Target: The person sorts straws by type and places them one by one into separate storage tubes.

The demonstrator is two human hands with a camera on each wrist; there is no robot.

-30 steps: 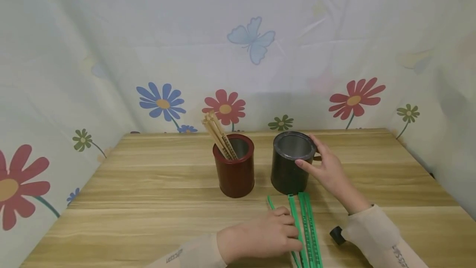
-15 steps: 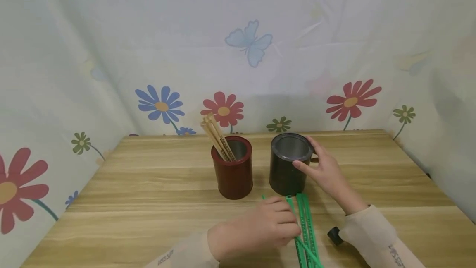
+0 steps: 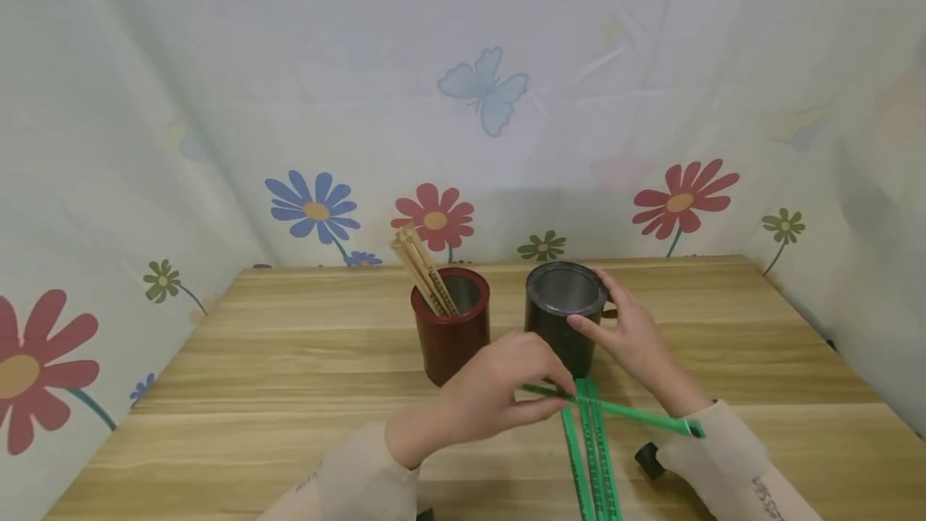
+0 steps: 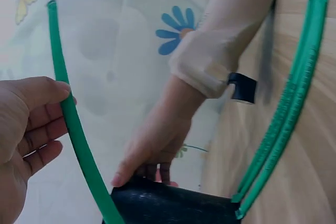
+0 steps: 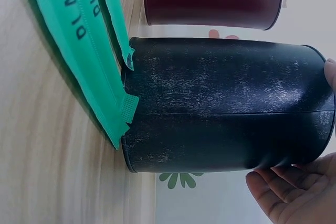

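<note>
My left hand [image 3: 499, 380] pinches a long, narrow green packet [image 3: 644, 415] between thumb and fingers, raised over the table and lying crosswise in the head view. The left wrist view shows the same green packet [image 4: 79, 129] gripped partway along. More printed green packets [image 3: 596, 457] lie side by side on the table, their far ends at the base of a black can [image 3: 560, 344]. My right hand [image 3: 637, 340] holds that upright, open-topped can near its rim, thumb on the near side and fingers on the far right side. No contents show inside the can.
A dark red can [image 3: 452, 360] stands left of the black one, with several tan paper-wrapped sticks [image 3: 423, 272] leaning out of it. Behind the wooden table [image 3: 289, 360] hangs a flower-printed curtain [image 3: 347, 103]. A black knob-like piece [image 3: 649, 461] sits at my right sleeve.
My left hand has lifted one green packet off the row and carried it forward toward the black can, turning it crosswise. My right hand stays on the black can.
</note>
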